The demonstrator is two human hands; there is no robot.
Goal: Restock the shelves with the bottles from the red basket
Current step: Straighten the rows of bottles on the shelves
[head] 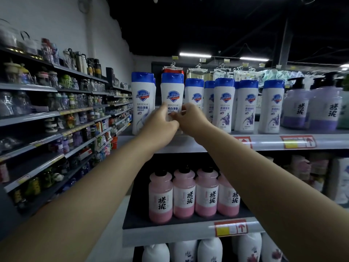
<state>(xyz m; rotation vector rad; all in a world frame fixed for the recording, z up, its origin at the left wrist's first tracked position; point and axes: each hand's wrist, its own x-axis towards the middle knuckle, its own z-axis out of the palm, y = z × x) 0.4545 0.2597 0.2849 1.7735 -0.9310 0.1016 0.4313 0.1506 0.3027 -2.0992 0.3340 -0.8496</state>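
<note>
In the middle of the frame both hands hold one white bottle (172, 91) at the top shelf (207, 143). The left hand (160, 121) and the right hand (190, 118) have their fingers closed around its lower part from both sides, probably to set it upright, label forward, in the gap in the row (224, 103). Its base is hidden. The red basket is not visible.

The 2 bare arms were stretched up and forward, converging at the wrists. The left hand (160, 122) curled round the lower part of a white bottle (172, 95). The right hand (190, 120) pinched it from the other side, just beside the left.
</note>
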